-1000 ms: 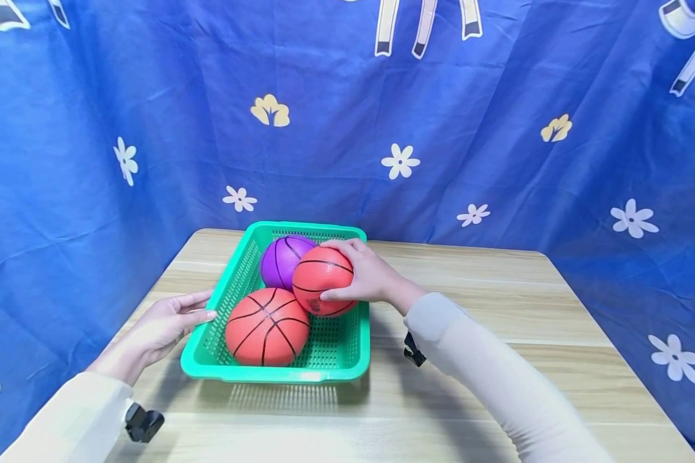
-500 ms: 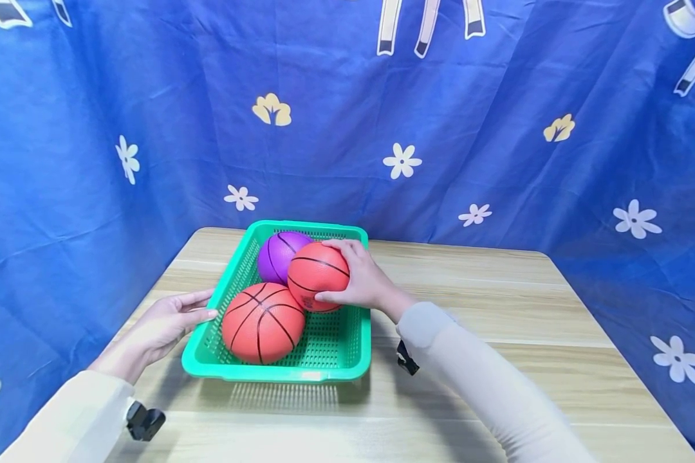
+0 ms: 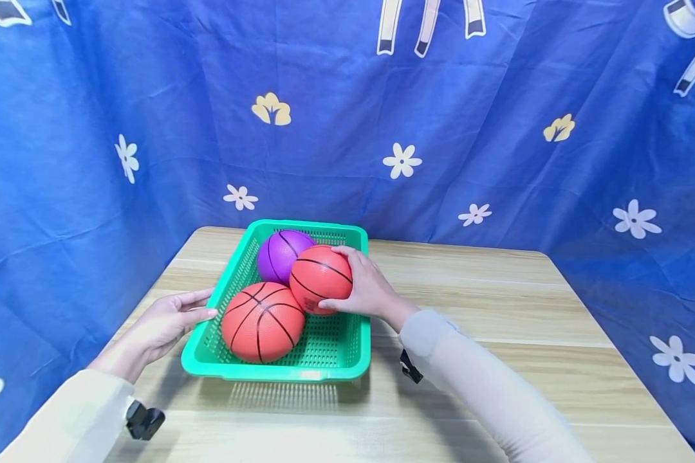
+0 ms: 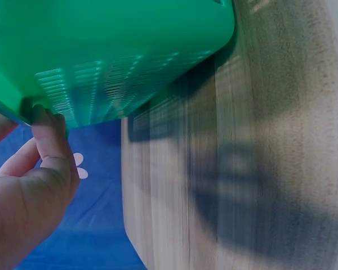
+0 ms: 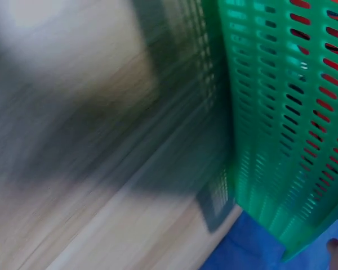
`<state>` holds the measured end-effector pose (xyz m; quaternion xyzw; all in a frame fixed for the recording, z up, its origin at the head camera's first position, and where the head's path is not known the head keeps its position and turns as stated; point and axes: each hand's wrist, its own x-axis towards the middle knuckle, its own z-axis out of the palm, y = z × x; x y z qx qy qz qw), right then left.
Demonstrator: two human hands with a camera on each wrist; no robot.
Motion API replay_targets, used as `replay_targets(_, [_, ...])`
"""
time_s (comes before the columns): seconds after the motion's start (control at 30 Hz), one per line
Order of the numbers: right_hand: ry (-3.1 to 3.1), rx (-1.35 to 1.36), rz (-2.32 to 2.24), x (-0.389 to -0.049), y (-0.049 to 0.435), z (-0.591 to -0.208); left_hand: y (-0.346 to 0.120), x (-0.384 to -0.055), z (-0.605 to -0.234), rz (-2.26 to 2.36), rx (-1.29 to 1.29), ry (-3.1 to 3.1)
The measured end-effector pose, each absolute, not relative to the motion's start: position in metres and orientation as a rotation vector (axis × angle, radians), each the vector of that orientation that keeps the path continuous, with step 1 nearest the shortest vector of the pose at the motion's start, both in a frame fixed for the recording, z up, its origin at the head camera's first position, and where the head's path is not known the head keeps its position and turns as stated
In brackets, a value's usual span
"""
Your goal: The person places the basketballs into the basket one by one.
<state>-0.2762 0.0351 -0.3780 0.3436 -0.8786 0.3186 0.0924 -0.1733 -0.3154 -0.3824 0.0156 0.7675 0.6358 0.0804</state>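
Observation:
A green perforated plastic basket (image 3: 278, 373) stands on the table, holding three toy basketballs. My left hand (image 3: 165, 328) pinches its left rim, thumb above and fingers below; the left wrist view shows the fingers (image 4: 48, 135) bent under the rim. A red-orange basketball (image 3: 320, 278) lies against the right side, and my right hand (image 3: 370, 286) grips it from the right with thumb in front and fingers behind. Another red-orange basketball (image 3: 263, 321) sits at front left. Behind them rests a purple basketball (image 3: 279, 256). In the right wrist view only fingertips (image 5: 335, 246) show beside the basket wall.
The wood-grain table (image 3: 475, 360) stretches right of the basket and in front of it. A blue curtain (image 3: 336, 128) printed with white flowers hangs along the table's back and sides. Black wrist devices (image 3: 145, 421) sit at both sleeves.
The right hand and its basketball moved slightly left, then back a little to the right. The other red-orange ball and the purple ball shifted slightly left and back. The left hand stayed at the rim.

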Motion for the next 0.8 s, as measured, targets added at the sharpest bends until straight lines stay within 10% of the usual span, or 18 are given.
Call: replay_targets(0.8, [-2.71,1.054,0.91,-0.277,0.06,-0.366,-0.319,-0.176,-0.372,1.635,0.036,2.448])
